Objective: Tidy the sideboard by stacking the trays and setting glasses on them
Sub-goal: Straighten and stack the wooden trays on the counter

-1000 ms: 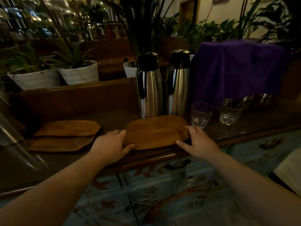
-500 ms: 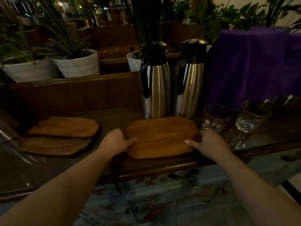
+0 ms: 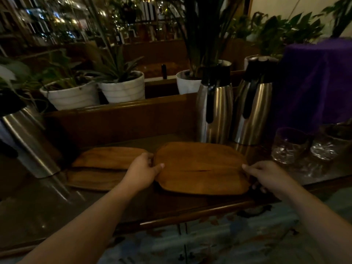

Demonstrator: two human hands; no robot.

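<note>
A wooden tray (image 3: pixel 202 168) lies on the dark sideboard top (image 3: pixel 47 210), in front of the steel jugs. My left hand (image 3: pixel 143 171) grips its left edge, thumb on top. My right hand (image 3: pixel 266 177) grips its right edge, fingers curled under it. Just left of it sit two more wooden trays, the upper one (image 3: pixel 108 157) overlapping the lower one (image 3: pixel 95 179). Two clear glasses stand at the right, one nearer (image 3: pixel 289 145) and one farther right (image 3: pixel 331 142).
Two steel thermos jugs (image 3: pixel 214 107) (image 3: pixel 254 103) stand right behind the held tray. A third jug (image 3: pixel 26 140) leans in at the left. A purple cloth (image 3: pixel 312 82) covers something at the back right. White plant pots (image 3: pixel 122 88) sit on the ledge behind.
Both hands went from resting beside the tray to gripping its two edges. The tray now sits close to the two left trays.
</note>
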